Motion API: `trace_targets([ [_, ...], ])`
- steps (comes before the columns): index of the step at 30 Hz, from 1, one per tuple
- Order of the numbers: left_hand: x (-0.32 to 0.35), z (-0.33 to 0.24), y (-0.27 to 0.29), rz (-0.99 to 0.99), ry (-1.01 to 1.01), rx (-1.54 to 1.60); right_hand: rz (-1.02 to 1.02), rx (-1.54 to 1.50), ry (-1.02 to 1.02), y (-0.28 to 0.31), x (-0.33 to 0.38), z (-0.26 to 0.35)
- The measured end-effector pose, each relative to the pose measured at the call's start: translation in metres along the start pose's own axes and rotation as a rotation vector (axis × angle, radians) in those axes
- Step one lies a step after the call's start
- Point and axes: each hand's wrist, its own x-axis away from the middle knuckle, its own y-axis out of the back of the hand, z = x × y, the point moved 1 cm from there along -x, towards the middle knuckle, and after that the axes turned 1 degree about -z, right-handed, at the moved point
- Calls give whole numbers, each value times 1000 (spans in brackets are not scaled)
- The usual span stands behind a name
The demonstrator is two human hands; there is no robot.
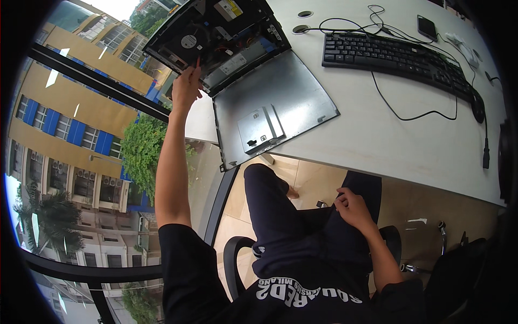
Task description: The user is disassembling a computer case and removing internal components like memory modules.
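An opened black desktop computer case (237,56) stands at the far left end of the white table. My left hand (186,88) is at its near left edge, fingers closed round a slim red thing (198,61); its exact kind is too small to tell. Just beyond the fingertips is a round dark part with a white label (188,42). The case's silver side panel (302,89) lies flat against its near side, carrying a raised metal box (259,128). On my thigh, loosely curled with fingers partly apart, rests my right hand (353,208), holding nothing.
Right of the case lies a black keyboard (396,59) with loose black cables and a mouse (477,107). A phone (427,27) lies behind it. The panel overhangs the table's near edge. A window frame (102,81) runs along the left; a chair (453,270) stands lower right.
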Motion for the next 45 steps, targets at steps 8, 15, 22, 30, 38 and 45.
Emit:
trace_targets([
  [8,7,-25,-6,159,-161,-45,-5,-14,6,-4,-2,-3],
  [15,23,-50,-4,140,-322,-163,-8,-20,19,-1,-2,-3],
  [22,57,-66,11,-62,-708,-309,-13,9,13,-1,-2,-3],
  [30,70,-57,9,132,-489,-200,-15,28,7,-2,-2,-1],
  [38,74,-45,-2,147,-293,-60,-11,31,10,-2,-2,2],
  [45,75,-54,-8,146,-248,-67,-13,53,9,-1,-2,1],
])
